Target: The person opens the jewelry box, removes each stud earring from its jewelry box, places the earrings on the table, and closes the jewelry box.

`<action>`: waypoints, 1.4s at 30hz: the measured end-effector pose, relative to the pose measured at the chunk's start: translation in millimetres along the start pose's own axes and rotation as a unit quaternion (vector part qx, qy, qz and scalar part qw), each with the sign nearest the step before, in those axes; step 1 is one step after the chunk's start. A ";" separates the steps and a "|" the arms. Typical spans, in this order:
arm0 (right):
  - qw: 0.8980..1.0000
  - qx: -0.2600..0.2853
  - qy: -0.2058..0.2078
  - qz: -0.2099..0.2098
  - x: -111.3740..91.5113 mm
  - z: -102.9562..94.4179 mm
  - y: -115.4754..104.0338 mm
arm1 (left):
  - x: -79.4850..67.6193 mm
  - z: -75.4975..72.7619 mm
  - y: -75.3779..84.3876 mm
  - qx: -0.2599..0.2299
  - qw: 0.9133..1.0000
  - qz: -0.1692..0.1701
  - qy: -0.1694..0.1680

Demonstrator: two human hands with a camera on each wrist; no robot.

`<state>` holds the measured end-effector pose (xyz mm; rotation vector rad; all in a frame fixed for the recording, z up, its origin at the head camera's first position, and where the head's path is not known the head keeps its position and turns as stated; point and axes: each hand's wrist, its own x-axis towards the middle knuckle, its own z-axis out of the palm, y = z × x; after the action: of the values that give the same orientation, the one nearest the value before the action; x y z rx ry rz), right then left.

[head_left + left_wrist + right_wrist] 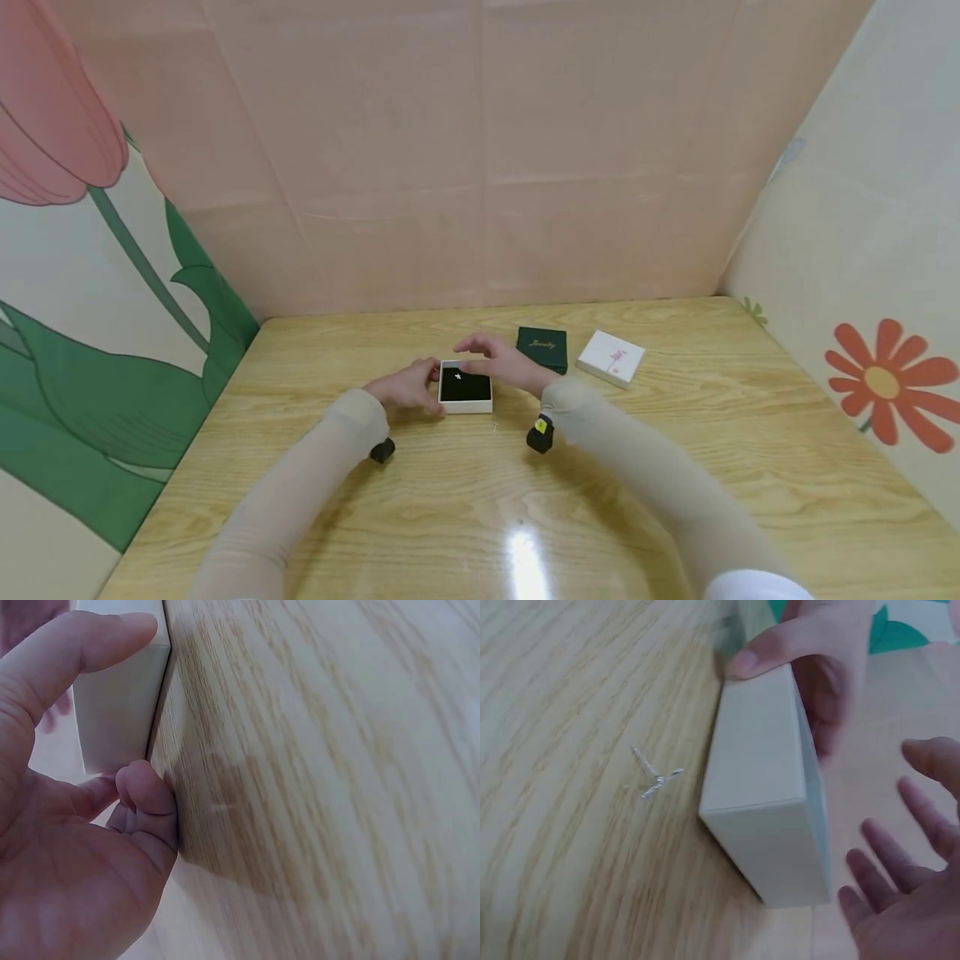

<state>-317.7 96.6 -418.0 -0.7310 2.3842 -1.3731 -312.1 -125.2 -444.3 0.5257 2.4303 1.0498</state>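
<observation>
A small white box point(467, 407) without its lid stands on the table, lined with a black pad point(468, 390). On the pad lies a tiny silver star-like piece of jewelry point(458, 377). My left hand point(405, 386) grips the box at its left side, the thumb at the near corner and the fingers around the far one. Over the box's right edge hovers my right hand point(506, 362), fingers spread and holding nothing. Just in front of the box, a silver earring-like piece point(658, 780) with thin arms lies on the wood.
Behind my right hand lies a dark green square point(542, 348) with gold lettering. To its right is a white box lid point(611, 358) with a pink flower print. The wooden table point(420, 517) meets a pink backdrop and painted side panels.
</observation>
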 end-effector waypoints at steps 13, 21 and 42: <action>0.996 -0.081 -0.033 0.014 17.7 12.1 11.7 | 0.8 -0.4 -0.9 0.008 1.000 -0.006 -0.004; 0.992 -0.110 -0.037 0.040 19.4 12.6 12.2 | -0.4 -0.3 0.3 0.018 1.000 0.002 -0.010; 0.981 -0.179 -0.023 0.070 25.2 16.2 8.2 | -0.3 -2.8 -1.3 0.041 0.999 0.005 -0.017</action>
<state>-332.9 74.3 -433.3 -0.6565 2.6191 -0.8729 -313.5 -127.8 -443.4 0.5794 2.4511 0.9401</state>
